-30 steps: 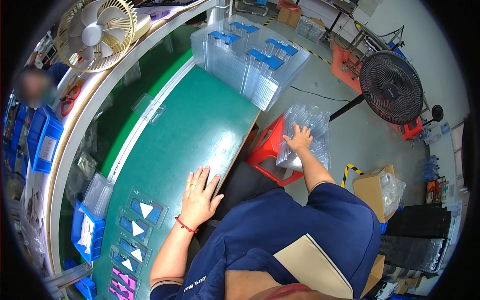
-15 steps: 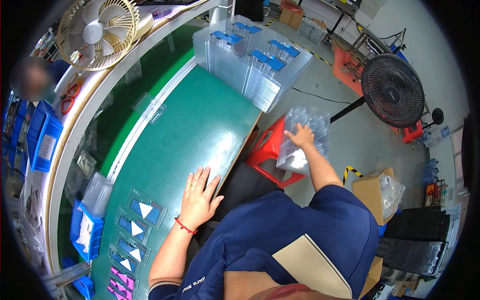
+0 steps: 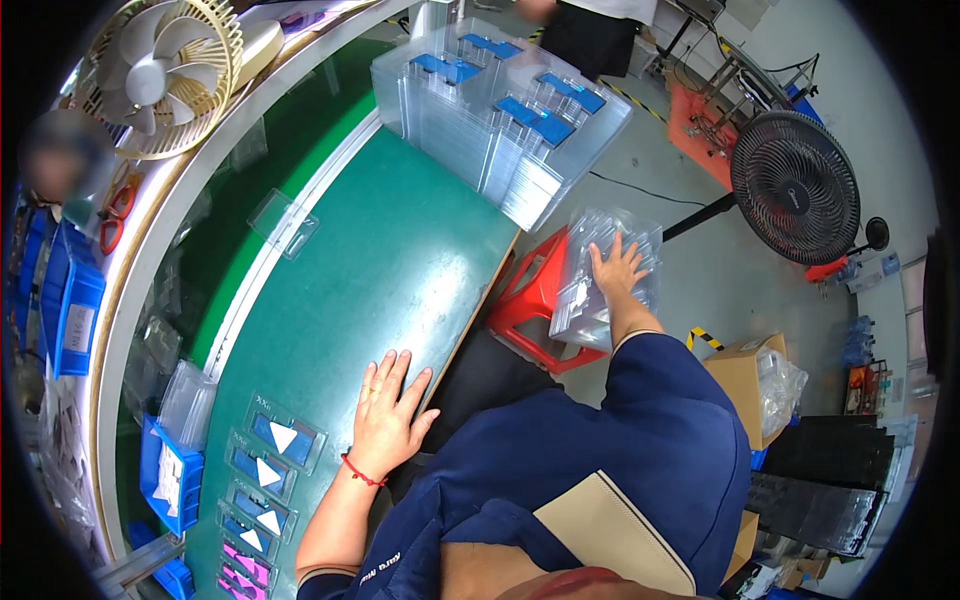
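Observation:
My left hand [image 3: 388, 415], a red string bracelet at its wrist, lies flat with fingers spread on the green tabletop [image 3: 370, 260]. To its left runs a row of clear plastic trays [image 3: 310, 455] holding blue pieces with white triangles, and magenta pieces [image 3: 240, 572] at the near end. Out to the right, my right hand [image 3: 618, 270] is spread over a pile of clear plastic trays [image 3: 578, 312], fingers apart and apparently touching the top. That pile rests on a red plastic stool [image 3: 530, 300] beside the table.
A tall stack of clear trays [image 3: 470, 135] with blue pieces on top stands at the table's far end. One loose clear tray [image 3: 284, 224] lies by the left rail. A black fan [image 3: 795, 187], a cardboard box [image 3: 738, 390] and blue bins [image 3: 170, 475] stand around; another person [image 3: 590, 35] is beyond.
My right hand has shifted slightly right over the pile, its fingers spreading wider. The left stays flat on the table. A person in dark trousers has come into view at the top.

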Available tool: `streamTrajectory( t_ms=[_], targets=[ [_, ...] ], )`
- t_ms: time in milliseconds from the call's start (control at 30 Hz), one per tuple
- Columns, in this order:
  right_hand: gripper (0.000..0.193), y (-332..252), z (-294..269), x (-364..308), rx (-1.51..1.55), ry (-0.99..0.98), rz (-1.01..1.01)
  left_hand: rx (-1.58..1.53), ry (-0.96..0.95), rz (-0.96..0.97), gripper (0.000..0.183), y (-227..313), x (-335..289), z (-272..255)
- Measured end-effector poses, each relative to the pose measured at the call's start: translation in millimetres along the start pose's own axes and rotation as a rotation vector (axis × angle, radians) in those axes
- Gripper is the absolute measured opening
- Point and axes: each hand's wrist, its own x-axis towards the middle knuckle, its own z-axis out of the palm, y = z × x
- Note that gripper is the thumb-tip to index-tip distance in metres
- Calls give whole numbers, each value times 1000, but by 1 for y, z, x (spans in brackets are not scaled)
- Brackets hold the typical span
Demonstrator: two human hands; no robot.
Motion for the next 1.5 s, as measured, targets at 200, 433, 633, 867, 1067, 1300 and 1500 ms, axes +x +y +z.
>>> streamTrajectory(
  t_ms=[200,433,633,867,1067,1300,1500],
  targets=[
    [81,-8,-1,6,-23,35,-15,-13,34,-24,55,-3,2,-2],
    [75,1,10,3,-31,116,-55,-23,15,8,54,-10,-9,3],
    [75,3,0,-4,-44,131,-55,-13,43,54,51,-10,-14,8],
    [75,-5,-9,-7,-24,71,-34,-10,50,69,51,-11,-14,11],
    [74,-4,-7,-6,-47,77,-17,-20,56,77,51,-12,-12,12],
    [74,-6,-10,-9,-33,69,-14,-13,23,54,51,-10,-13,9],
    [74,-8,-12,-10,-36,70,-8,-9,55,65,50,-13,-14,11]
  ],
)
